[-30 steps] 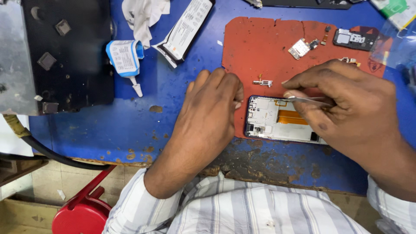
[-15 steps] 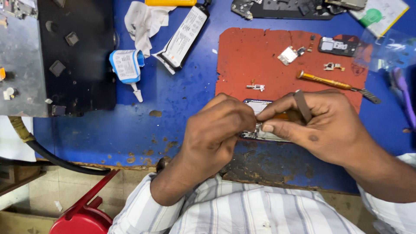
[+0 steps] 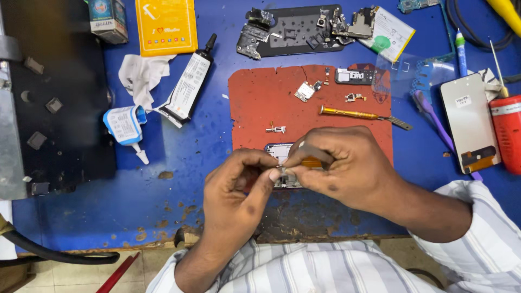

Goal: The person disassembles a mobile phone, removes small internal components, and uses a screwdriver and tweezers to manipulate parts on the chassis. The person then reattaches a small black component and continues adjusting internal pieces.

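Fingertips of left hand (image 3: 239,187) and right hand (image 3: 342,168) meet, pinching tiny metal part (image 3: 282,171) above opened phone frame (image 3: 279,154), mostly hidden under them. Risk: part slips, drops among debris; right hand's pressure could crease orange flex (image 3: 312,161). Beyond right hand: yellow-handled screwdriver (image 3: 353,114) on red mat (image 3: 260,103). Worn blue bench (image 3: 179,179); glue tube (image 3: 190,87) beyond left hand.

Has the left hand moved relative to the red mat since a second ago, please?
Yes. The left hand has shifted right along the red mat's lower edge, meeting the right hand over the phone frame.
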Demonstrator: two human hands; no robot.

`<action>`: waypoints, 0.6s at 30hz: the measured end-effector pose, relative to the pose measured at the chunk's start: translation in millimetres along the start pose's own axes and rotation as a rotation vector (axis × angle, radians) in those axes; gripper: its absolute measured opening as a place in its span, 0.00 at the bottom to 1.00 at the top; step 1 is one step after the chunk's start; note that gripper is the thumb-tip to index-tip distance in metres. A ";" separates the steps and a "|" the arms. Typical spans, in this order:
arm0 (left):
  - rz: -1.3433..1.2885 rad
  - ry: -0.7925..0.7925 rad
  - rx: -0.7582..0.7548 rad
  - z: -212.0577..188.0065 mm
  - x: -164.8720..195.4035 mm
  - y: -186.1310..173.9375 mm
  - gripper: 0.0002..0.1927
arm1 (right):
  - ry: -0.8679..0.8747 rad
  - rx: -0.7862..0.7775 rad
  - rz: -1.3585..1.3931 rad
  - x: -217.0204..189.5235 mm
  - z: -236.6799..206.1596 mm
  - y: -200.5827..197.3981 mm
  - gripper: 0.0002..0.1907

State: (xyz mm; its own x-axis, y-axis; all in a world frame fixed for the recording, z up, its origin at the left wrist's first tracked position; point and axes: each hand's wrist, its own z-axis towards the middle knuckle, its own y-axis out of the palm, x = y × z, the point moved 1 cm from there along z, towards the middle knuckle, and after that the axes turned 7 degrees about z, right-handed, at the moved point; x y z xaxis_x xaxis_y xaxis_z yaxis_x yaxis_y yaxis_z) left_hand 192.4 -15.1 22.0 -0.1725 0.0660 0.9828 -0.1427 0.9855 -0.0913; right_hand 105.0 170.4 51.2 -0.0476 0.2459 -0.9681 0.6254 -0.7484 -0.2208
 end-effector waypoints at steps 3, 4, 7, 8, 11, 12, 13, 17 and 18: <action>-0.093 0.017 -0.003 -0.3 -7.8 -0.3 0.07 | -0.091 -0.050 -0.104 -5.0 4.0 1.4 0.08; -0.078 0.026 0.008 -1.5 -9.1 -1.1 0.08 | -0.109 -0.054 -0.099 -6.6 4.4 2.3 0.08; -0.054 0.053 0.038 -2.8 -9.4 -1.2 0.09 | -0.136 -0.059 -0.089 -10.7 4.5 2.8 0.09; -0.058 0.064 0.050 -3.2 -9.0 -1.0 0.09 | -0.131 -0.057 -0.089 -11.5 3.8 2.8 0.10; -0.085 0.037 0.072 -5.3 -10.1 -1.6 0.09 | -0.185 -0.053 -0.178 -12.3 2.7 4.2 0.13; -0.095 0.018 0.081 -6.3 -10.6 -1.5 0.09 | -0.216 -0.054 -0.220 -11.9 2.3 4.9 0.15; -0.150 0.007 0.065 -7.3 -11.6 -2.6 0.09 | -0.206 -0.046 -0.230 -10.8 2.4 7.0 0.14; -0.290 -0.020 0.038 -10.0 -15.2 -6.9 0.09 | -0.194 -0.027 -0.270 -6.8 0.3 16.5 0.15; -0.310 -0.022 0.030 -10.1 -15.7 -9.5 0.09 | -0.194 -0.017 -0.288 -6.2 -0.8 18.7 0.15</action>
State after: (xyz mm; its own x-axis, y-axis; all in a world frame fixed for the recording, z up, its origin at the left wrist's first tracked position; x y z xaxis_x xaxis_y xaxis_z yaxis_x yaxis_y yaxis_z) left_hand 206.4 -23.9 9.1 -0.1368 -0.2409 0.9609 -0.2209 0.9530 0.2075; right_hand 117.6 155.4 53.1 -0.3700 0.3225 -0.8712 0.5780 -0.6543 -0.4877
